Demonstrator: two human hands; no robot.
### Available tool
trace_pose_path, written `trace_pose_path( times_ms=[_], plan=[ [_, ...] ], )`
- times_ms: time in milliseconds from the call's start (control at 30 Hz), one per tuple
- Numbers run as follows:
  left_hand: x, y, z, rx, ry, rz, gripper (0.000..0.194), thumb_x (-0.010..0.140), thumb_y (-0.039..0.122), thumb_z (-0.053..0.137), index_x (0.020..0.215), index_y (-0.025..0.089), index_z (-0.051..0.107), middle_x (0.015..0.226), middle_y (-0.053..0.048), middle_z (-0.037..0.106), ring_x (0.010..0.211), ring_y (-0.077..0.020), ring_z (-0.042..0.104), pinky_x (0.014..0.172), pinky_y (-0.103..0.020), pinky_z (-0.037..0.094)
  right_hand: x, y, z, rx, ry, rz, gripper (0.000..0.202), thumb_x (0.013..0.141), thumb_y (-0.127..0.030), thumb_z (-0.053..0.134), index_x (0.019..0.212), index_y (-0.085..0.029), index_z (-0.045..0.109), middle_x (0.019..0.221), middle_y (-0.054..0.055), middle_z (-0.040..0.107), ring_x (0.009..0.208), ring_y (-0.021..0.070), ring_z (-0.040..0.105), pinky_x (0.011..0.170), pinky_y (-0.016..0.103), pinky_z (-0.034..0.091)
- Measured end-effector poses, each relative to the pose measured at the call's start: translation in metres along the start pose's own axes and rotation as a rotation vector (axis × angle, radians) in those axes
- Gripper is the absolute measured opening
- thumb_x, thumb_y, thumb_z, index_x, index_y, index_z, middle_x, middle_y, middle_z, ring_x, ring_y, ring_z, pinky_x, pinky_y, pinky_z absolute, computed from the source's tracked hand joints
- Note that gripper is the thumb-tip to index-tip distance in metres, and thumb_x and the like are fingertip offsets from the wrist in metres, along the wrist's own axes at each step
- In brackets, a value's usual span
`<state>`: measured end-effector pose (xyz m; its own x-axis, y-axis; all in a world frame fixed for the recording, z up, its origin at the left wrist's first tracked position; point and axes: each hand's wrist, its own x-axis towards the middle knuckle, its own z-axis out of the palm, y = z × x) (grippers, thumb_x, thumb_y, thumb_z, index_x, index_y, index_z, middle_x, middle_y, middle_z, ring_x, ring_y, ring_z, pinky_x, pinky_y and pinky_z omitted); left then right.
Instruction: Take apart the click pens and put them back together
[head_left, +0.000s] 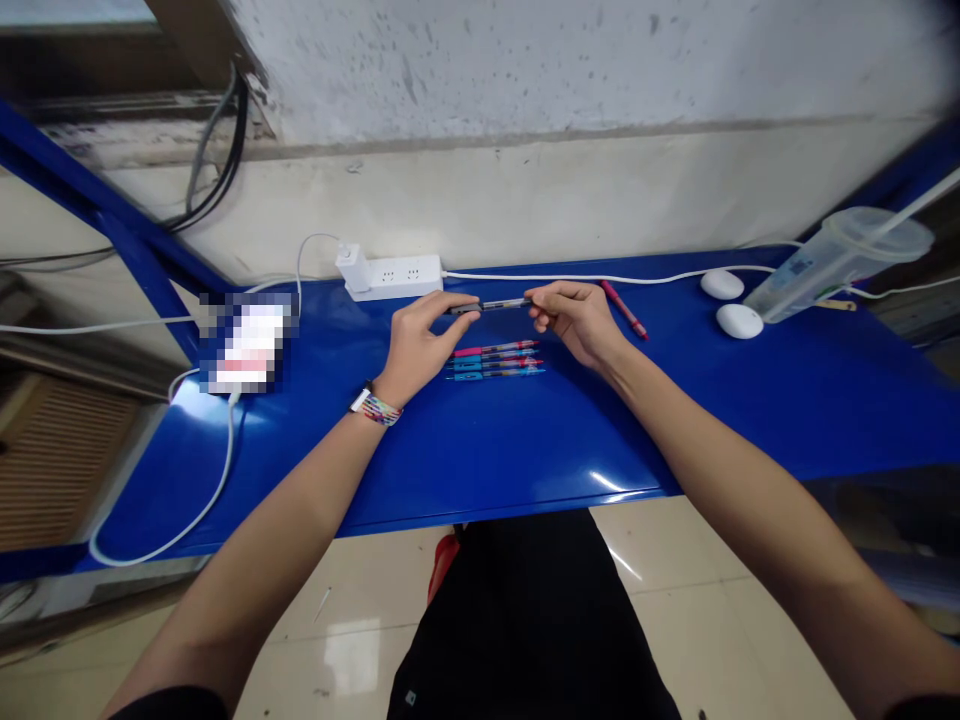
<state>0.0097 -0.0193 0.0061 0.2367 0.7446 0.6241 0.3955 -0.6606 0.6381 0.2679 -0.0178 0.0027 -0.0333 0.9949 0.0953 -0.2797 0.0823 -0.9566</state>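
On a glossy blue table (525, 450) under a pitted plaster wall (562, 60), the left hand (420, 340) and right hand (577, 320) pinch a slim, seemingly clear-barrelled pen (496, 305) by its ends, just beyond four coloured pens (496, 361).

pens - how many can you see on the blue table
6. One dark pen is held between both hands, four lie side by side just under the hands, and a red one lies to the right. None appear hidden.
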Motion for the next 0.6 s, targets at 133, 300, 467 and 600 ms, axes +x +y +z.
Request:
trace_pose_path(
  times_ms=[133, 300, 467, 600],
  plan=[
    [0.000, -0.004, -0.001, 0.002, -0.024, 0.013, 0.019, 0.109, 0.038, 0.071, 0.113, 0.029, 0.087, 0.110, -0.006, 0.088, 0.102, -0.0251, 0.081, 0.102, -0.041, 0.061, 0.000, 0.000, 0.000, -0.016, -0.003, 0.009, 0.021, 0.070, -0.035, 0.100, 0.079, -0.020, 0.087, 0.073, 0.004, 0.074, 0.062, 0.0121, 0.055, 0.057, 0.029, 0.049],
    [0.002, -0.008, -0.002, -0.035, -0.041, -0.026, 0.024, 0.111, 0.041, 0.066, 0.115, 0.028, 0.085, 0.111, -0.007, 0.086, 0.099, -0.0236, 0.079, 0.097, -0.039, 0.060, 0.000, 0.004, 0.004, -0.001, -0.008, -0.007, 0.025, 0.067, -0.036, 0.102, 0.079, -0.020, 0.089, 0.073, 0.004, 0.075, 0.063, 0.0125, 0.057, 0.059, 0.030, 0.049],
    [0.002, -0.010, -0.002, -0.109, -0.009, -0.104, 0.034, 0.111, 0.055, 0.066, 0.104, 0.028, 0.085, 0.081, -0.003, 0.076, 0.074, -0.0196, 0.069, 0.077, -0.036, 0.055, -0.001, 0.005, 0.008, -0.020, -0.024, -0.080, 0.027, 0.067, -0.039, 0.104, 0.082, -0.023, 0.090, 0.075, 0.003, 0.077, 0.064, 0.0136, 0.060, 0.060, 0.031, 0.051],
    [0.002, -0.016, -0.002, -0.135, 0.020, -0.158, 0.047, 0.110, 0.066, 0.065, 0.087, 0.028, 0.081, 0.061, 0.001, 0.061, 0.060, -0.0167, 0.057, 0.065, -0.034, 0.048, -0.001, 0.007, 0.008, -0.066, -0.049, -0.090, 0.027, 0.070, -0.043, 0.103, 0.084, -0.024, 0.090, 0.079, 0.004, 0.080, 0.064, 0.0137, 0.060, 0.060, 0.031, 0.052]
  ],
)
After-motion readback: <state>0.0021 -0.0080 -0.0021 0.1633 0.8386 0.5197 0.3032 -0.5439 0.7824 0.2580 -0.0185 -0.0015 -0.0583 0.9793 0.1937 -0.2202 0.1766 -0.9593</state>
